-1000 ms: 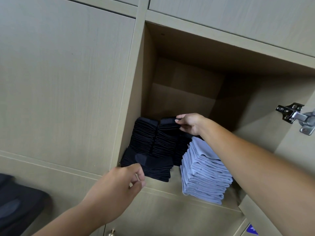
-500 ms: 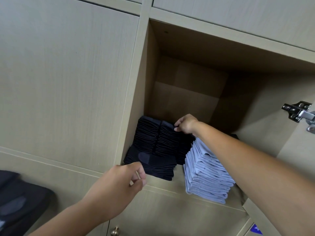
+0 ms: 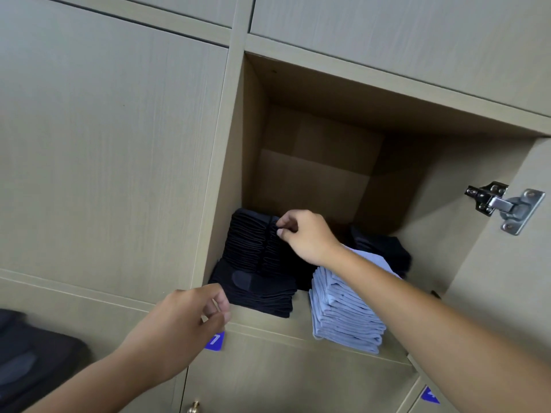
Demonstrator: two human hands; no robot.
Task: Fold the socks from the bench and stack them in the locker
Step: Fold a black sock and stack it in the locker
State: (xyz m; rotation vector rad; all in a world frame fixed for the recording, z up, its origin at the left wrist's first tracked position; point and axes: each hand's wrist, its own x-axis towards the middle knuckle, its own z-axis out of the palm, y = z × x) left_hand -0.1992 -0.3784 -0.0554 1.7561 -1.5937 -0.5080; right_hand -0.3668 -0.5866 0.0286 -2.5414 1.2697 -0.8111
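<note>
1. Inside the open pale woodgrain laminate locker (image 3: 301, 324), I see my right hand (image 3: 307, 235) with fingers curled against the ribbed black folded sock stack (image 3: 250, 242); a grip is unclear.
2. Smooth pale blue folded socks (image 3: 343, 311) sit alongside.
3. My left hand (image 3: 182, 326) hangs loosely curled, empty, over a blue label (image 3: 215, 341), digit unreadable.

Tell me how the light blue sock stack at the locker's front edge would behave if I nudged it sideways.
The light blue sock stack would probably shear rather than slide whole: it is many loose folded layers, already leaning. It likely stays soft and light, so no damage. Its front overhangs the locker shelf edge, so lower layers might spill out.
</note>
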